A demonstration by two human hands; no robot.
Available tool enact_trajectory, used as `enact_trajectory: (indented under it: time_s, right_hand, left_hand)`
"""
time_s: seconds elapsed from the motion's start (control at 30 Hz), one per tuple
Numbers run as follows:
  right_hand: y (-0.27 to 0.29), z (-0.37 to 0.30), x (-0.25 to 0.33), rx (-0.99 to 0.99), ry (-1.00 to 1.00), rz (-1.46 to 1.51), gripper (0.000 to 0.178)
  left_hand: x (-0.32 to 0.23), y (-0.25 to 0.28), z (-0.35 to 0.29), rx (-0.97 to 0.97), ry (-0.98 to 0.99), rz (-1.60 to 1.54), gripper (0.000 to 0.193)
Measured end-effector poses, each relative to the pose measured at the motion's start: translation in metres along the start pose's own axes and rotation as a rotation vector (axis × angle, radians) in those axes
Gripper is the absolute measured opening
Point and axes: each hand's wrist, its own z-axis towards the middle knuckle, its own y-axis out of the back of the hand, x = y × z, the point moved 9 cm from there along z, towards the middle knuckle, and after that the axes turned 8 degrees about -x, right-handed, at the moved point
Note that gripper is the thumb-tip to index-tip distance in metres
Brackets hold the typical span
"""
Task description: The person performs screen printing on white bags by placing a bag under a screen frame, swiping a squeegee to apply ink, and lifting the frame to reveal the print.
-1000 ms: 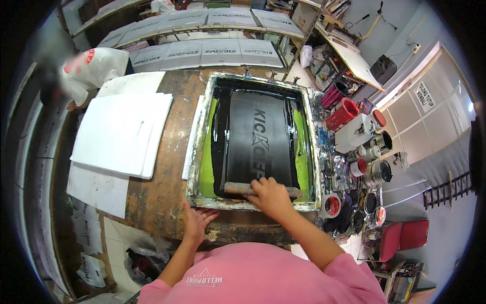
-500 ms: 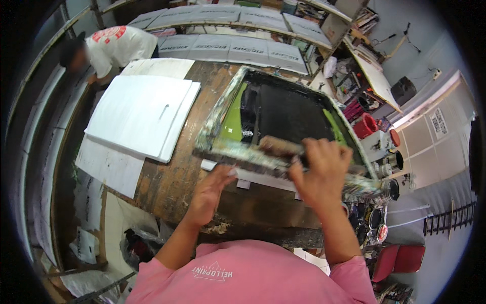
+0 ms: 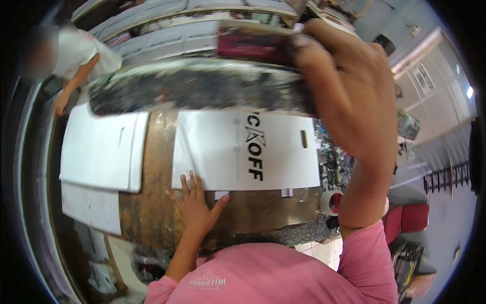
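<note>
My right hand (image 3: pixel 349 86) is closed at the right end of a raised screen-printing frame (image 3: pixel 202 88), whose ink-stained near edge spans the view above the table. Against its fingertips is the end of a squeegee (image 3: pixel 255 43) with a reddish, stained surface; whether the fingers also grip it is hidden. Beneath the frame lies a flat white bag (image 3: pixel 212 152) with black print and a slot handle, its far part covered by the frame. My left hand (image 3: pixel 197 207) is open, fingers spread, fingertips at the bag's near left corner.
A stack of white sheets (image 3: pixel 98 147) lies on the wooden table (image 3: pixel 152 202) at left. Beyond it a person in a white shirt (image 3: pixel 76 55) leans in. Printed white bags (image 3: pixel 167 43) fill racks behind. A tape roll (image 3: pixel 331 201) sits at the table's right edge.
The screen frame has swung up off the table, lifted by my right hand, uncovering the printed white bag. My left hand has moved from the frame's edge to the bag's corner.
</note>
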Motion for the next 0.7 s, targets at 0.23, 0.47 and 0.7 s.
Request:
enact_trajectory:
  time_s: [0.23, 0.47, 0.7]
  right_hand:
    - [-0.007, 0.002, -0.012, -0.23, 0.146, -0.177, 0.037]
    - [-0.01, -0.016, -0.005, -0.228, 0.093, -0.181, 0.052]
    - [-0.01, -0.023, -0.01, -0.224, 0.075, -0.201, 0.041]
  left_hand:
    - [-0.04, 0.116, 0.051, -0.566, -0.161, -0.486, 0.046]
    - [0.046, 0.136, 0.032, -0.832, 0.115, -0.619, 0.037]
    - [0.196, 0.177, 0.004, -0.987, 0.195, -0.427, 0.037]
